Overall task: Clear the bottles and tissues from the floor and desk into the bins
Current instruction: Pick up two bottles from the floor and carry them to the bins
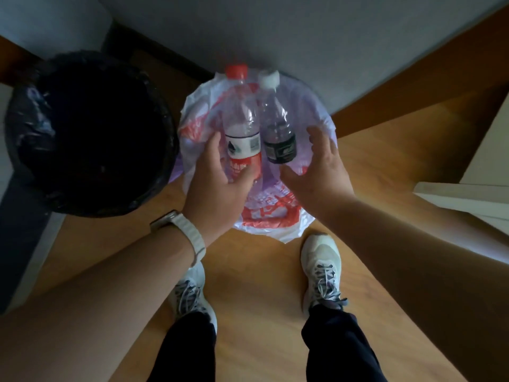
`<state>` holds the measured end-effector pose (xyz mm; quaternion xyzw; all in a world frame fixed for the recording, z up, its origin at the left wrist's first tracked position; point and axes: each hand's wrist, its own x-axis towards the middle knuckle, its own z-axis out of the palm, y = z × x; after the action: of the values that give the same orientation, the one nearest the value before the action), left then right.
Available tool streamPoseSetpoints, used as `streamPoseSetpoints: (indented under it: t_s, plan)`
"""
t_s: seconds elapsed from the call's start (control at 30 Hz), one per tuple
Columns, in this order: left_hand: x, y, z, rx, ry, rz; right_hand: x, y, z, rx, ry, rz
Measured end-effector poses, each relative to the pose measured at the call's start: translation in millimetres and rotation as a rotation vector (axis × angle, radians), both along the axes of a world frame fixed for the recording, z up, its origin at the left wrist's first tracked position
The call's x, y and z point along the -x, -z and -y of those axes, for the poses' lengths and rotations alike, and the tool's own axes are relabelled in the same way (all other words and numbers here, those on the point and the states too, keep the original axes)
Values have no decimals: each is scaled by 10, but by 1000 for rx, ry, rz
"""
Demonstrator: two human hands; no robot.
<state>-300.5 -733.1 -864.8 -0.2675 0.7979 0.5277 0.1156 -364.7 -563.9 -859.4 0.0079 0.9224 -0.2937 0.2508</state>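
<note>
2 bottles, red-capped bottle [242, 128] and white-capped bottle [278, 133], are seen side by side over the white-bagged bin [264, 216]. Left hand [217, 177] is half-open at the red-capped base, grip cannot be told. Right hand [316, 166] is spread, nothing held. Risk: caps could be caught on the far rim and the bottles tipped out. Black-lined bin [33, 114] is crowded just beside.

**Wood floor, pale wall, low light**

The floor [256, 271] is warm orange-brown wood with a soft sheen, its boards running slantwise. At its far edge stands a plain grey-white wall [303, 37], with a dark skirting strip [165, 53] along its foot. Toward the far right corner a brown wooden panel [440, 64] meets the wall. White furniture [462, 199] juts in at the right edge. A grey-blue surface [24, 238] runs along the left edge. The light is dim and even.
</note>
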Motion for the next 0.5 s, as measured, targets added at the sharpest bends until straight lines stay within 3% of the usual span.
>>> streamPoseSetpoints:
  t_s: [0.23, 0.5]
  plan:
    - [-54, -636, 135, 238, 305, -69, -58, -653, -182, -180, -258, -30]
    - [-80, -1740, 367, 627, 648, -198, -29, -1830, -235, -349, -508, -220]
